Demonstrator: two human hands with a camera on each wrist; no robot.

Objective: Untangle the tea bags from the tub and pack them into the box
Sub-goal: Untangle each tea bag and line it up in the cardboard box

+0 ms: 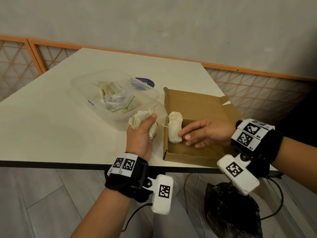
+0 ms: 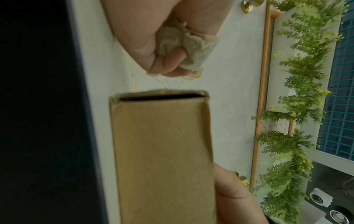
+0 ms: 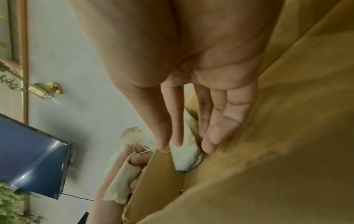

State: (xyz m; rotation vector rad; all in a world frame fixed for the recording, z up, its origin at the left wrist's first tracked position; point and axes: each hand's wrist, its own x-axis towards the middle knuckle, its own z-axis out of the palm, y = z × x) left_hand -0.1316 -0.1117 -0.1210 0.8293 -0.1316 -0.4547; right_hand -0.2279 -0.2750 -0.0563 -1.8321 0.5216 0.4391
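Note:
An open brown cardboard box (image 1: 197,152) lies on the white table (image 1: 51,121), right of a clear plastic tub (image 1: 145,107). Two white tea bags (image 1: 174,127) lie along the box's left wall. My right hand (image 1: 193,136) reaches into the box with straight fingers (image 3: 212,136) touching the nearer tea bag (image 3: 186,157). My left hand (image 1: 142,129) sits between tub and box, gripping a bunch of tea bags (image 1: 139,120) in its fist (image 2: 172,60). Thin strings run from that bunch (image 2: 191,48) to the box edge (image 2: 162,92). More tea bags (image 1: 107,87) and a clear plastic bag remain in the tub.
A purple round label (image 1: 145,81) lies behind the tub. The table's dark front edge (image 1: 68,164) runs just below my wrists. A black plastic bag (image 1: 231,212) and cables lie on the floor under the table. The box's lid flap (image 1: 205,103) lies open toward the back.

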